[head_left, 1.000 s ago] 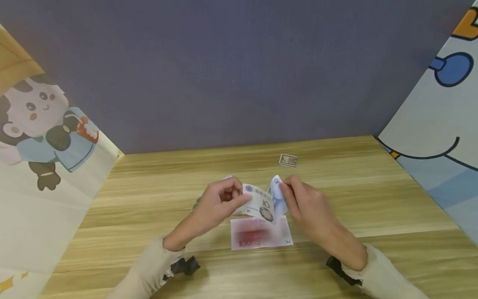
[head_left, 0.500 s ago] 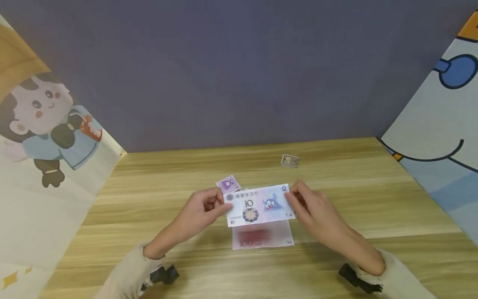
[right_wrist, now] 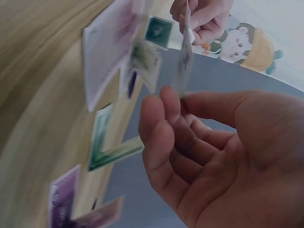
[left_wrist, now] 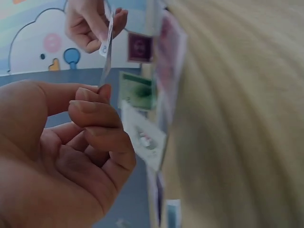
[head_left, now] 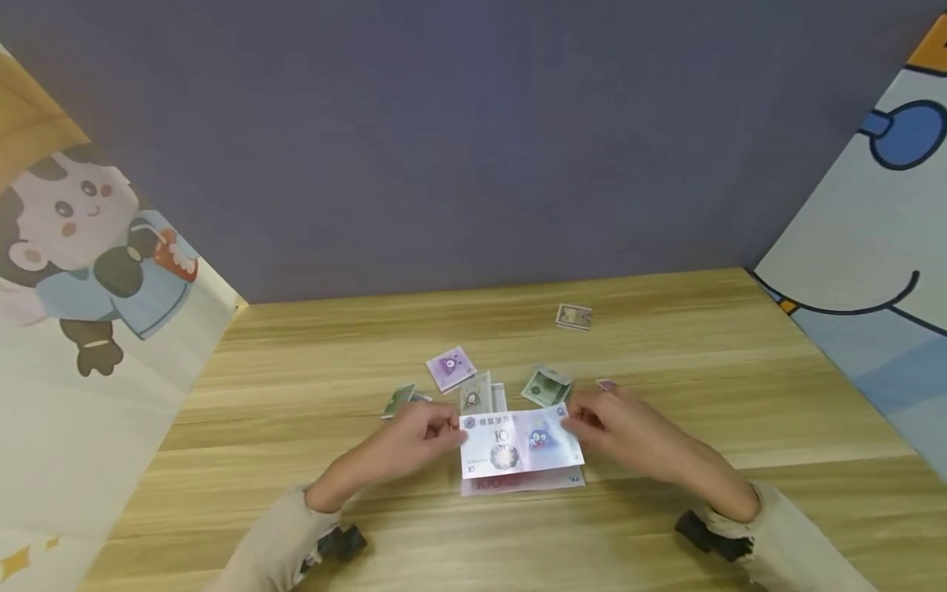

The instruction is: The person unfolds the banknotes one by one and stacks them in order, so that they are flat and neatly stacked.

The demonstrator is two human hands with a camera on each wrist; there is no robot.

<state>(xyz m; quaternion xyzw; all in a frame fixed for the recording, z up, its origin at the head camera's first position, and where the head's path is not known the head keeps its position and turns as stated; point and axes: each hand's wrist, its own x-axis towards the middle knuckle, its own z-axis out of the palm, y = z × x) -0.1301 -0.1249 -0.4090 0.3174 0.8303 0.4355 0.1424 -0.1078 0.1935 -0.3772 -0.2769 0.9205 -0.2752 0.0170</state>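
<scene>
A play banknote (head_left: pixel 484 456) marked 10, with a blue cartoon figure, is spread out flat between both hands in the head view. My left hand (head_left: pixel 414 441) pinches its left end between thumb and fingers. The right hand (head_left: pixel 629 432) pinches the opposite end the same way. Beneath it, a red 100 note (head_left: pixel 528 482) lies on the table, mostly covered in the head view. In the right wrist view, the 10 note (right_wrist: pixel 184 69) shows edge-on, held above the red note (right_wrist: pixel 107 52).
Behind the hands lie folded notes: a purple one (head_left: pixel 450 367), a greyish one (head_left: pixel 476 396), a green one (head_left: pixel 547 387) and another green one (head_left: pixel 399 399). A purple note (head_left: pixel 607 384) peeks out behind the right hand. Farther back sits a small brown folded note (head_left: pixel 574 316).
The 10 note, bent and partly folded a second ago, was opened out flat between both hands. It has since come down and nearer the person, over the red note, uncovering the folded notes behind.
</scene>
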